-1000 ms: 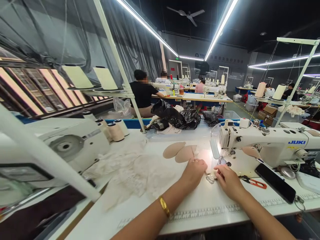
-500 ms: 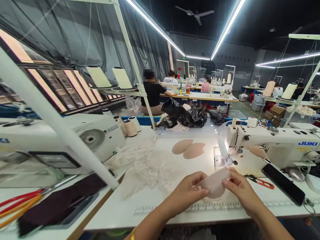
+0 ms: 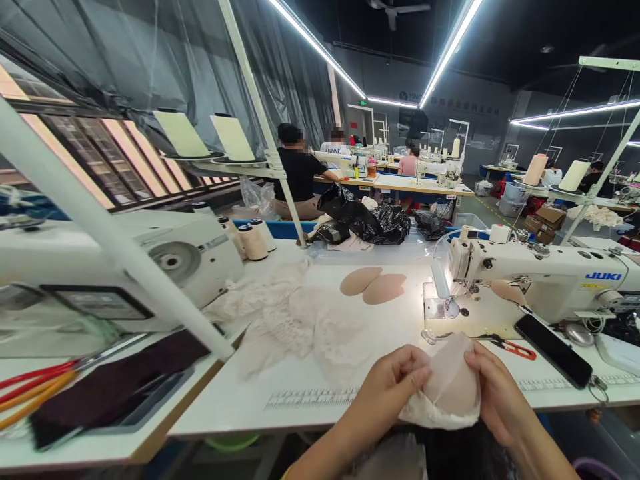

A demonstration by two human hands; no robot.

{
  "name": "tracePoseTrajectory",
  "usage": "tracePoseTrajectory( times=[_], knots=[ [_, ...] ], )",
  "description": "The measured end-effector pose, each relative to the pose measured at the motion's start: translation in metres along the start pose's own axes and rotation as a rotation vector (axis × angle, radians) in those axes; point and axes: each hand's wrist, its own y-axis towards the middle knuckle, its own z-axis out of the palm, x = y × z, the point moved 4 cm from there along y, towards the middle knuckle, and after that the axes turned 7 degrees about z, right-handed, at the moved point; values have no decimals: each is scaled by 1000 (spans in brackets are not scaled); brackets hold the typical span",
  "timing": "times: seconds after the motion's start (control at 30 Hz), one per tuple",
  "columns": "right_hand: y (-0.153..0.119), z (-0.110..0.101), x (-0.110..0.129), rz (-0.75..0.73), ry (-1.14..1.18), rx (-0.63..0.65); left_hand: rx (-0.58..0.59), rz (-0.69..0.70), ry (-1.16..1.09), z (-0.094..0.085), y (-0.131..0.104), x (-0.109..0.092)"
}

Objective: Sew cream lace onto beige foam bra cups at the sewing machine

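Observation:
A beige cup-shaped piece with sheer white fabric (image 3: 453,387) is held between both hands at the table's front edge. My left hand (image 3: 395,383) pinches its left side, fingers closed on it. On the other side, my right hand (image 3: 495,393) grips the right edge with thumb and fingers. White cloth bunches along the lower rim. Behind the hands stands a sewing machine (image 3: 545,273), its lit needle area (image 3: 443,303) above the plate. Two beige pads (image 3: 384,288) lie overlapping left of the needle. Crumpled white lace fabric (image 3: 295,327) spreads over the table further left.
Orange-handled snips (image 3: 520,349) and a black phone (image 3: 553,350) lie right of the hands. A ruler strip (image 3: 310,398) runs along the front edge. Left are a thread-stand pole (image 3: 125,247), another machine (image 3: 190,260) and scissors (image 3: 40,387). Black bags (image 3: 370,220) and a seated person (image 3: 295,173) are beyond.
Both hands have moved slightly down and right, toward the table's front edge. The piece is now tilted more upright, showing sheer fabric on top and bunched white cloth below.

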Motion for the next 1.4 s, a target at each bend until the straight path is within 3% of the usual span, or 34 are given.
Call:
tracePoseTrajectory(
  times=[0.17,0.27,0.4,0.5,0.6,0.7,0.8,0.87,0.93,1.0,1.1,1.2,1.27,1.4],
  knots=[
    [-4,-11,-10,59,127,24,-178,-192,-107,3,-2,7],
    [-7,-16,-15,69,158,23,-188,-264,-228,7,-7,11],
    [-10,-22,-21,25,165,21,-80,-189,-323,13,-11,16],
    [-9,-28,-24,25,98,100,-94,-119,-274,10,-13,15],
    [-8,-36,-4,-83,-165,100,-78,-130,-251,8,-16,3],
    [-14,-26,39,-301,-621,68,70,-178,-178,11,-13,-21],
    [-23,8,65,-277,-993,316,238,-158,-72,13,-4,-45],
    [-24,23,71,-206,-1069,374,202,-75,-40,8,4,-56],
    [-19,28,69,-155,-981,309,56,-11,-71,-4,5,-57],
    [-11,23,61,-136,-771,200,-40,-41,-123,-14,-4,-42],
    [0,13,43,-157,-457,70,59,-166,-164,-11,-26,-1],
    [3,15,22,-162,-286,42,160,-172,-214,7,-35,26],
    [0,22,9,-149,-211,58,113,-98,-307,17,-28,26],
    [-10,31,-3,-137,-153,65,-109,23,-633,22,-3,0]
  ],
)
